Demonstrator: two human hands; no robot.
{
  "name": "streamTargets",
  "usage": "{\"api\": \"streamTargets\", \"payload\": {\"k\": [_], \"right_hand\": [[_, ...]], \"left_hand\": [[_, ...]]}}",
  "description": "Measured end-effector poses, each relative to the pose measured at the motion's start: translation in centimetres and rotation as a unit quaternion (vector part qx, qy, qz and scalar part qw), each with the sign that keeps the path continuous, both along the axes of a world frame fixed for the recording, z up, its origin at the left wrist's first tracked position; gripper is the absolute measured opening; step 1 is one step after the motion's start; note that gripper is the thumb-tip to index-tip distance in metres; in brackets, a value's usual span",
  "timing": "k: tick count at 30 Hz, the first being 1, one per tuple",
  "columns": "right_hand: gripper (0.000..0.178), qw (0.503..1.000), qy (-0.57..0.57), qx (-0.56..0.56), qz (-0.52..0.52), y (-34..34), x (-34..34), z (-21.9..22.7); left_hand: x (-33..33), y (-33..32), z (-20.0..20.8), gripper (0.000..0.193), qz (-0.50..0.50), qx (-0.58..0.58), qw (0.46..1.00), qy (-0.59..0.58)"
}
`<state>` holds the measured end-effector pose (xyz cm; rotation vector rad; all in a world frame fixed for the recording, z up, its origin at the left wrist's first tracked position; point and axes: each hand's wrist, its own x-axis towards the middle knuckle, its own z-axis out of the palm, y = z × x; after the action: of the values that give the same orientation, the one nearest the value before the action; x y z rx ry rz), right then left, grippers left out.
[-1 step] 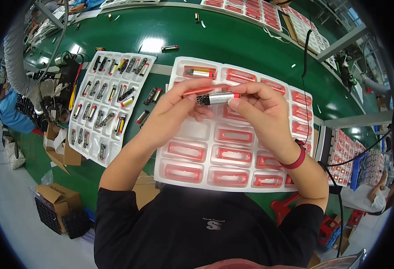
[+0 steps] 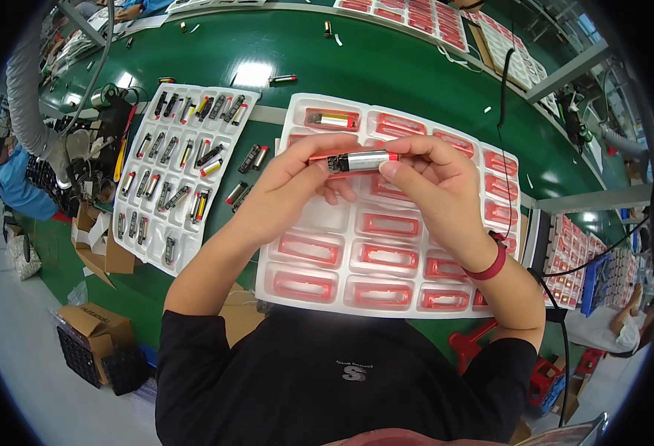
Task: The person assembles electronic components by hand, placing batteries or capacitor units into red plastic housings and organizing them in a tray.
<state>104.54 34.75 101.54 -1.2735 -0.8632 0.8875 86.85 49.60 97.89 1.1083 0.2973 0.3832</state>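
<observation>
Above a white moulded tray [image 2: 322, 216] both my hands meet around one small assembly. Its silver cylindrical battery [image 2: 368, 160] lies level, with a dark circuit part at its left end. A thin red plastic shell [image 2: 342, 175] shows behind and below it; how far the battery sits inside cannot be told. My left hand [image 2: 291, 177] is closed on the shell and the assembly's left end. With thumb and fingers, my right hand [image 2: 442, 182] pinches the battery's right end. Most tray pockets carry red shells [image 2: 390, 224]; the top left one also holds a battery [image 2: 333, 120].
To the left, a second white tray [image 2: 180, 132] holds rows of battery assemblies. Several loose ones [image 2: 249, 158] lie between the trays on the green table [image 2: 215, 63]. A grey duct hose [image 2: 26, 97] hangs at left. Cardboard boxes [image 2: 102, 327] stand on the floor.
The red shell has dropped and turned from above the battery to behind and under its left part. My hands have barely moved.
</observation>
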Motion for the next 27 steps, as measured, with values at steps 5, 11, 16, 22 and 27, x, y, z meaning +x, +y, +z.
{"api": "streamTargets", "payload": {"k": [5,11,16,22,27], "right_hand": [[0.023,1.000,-0.016,0.003,-0.014,0.3,-0.1,-0.6],[0.023,0.996,-0.091,-0.003,-0.015,0.3,-0.4,-1.0],[0.023,0.996,-0.082,-0.015,-0.041,0.7,-0.5,-1.9],[0.029,0.988,-0.145,-0.044,-0.023,0.1,-0.6,-3.2],[0.027,0.921,-0.365,0.071,-0.117,0.5,-0.8,-3.3]], "left_hand": [[0.2,0.4,-1.2,0.055,-0.047,-0.082,0.992,-0.086],[0.1,-0.2,-1.1,0.063,-0.044,-0.072,0.992,-0.091],[0.1,-0.2,-1.3,0.057,-0.066,-0.066,0.992,-0.085],[0.4,-1.1,-2.2,0.047,-0.041,-0.013,0.998,-0.043],[0.4,-1.8,-1.3,0.040,-0.014,0.080,0.997,-0.004]]}}
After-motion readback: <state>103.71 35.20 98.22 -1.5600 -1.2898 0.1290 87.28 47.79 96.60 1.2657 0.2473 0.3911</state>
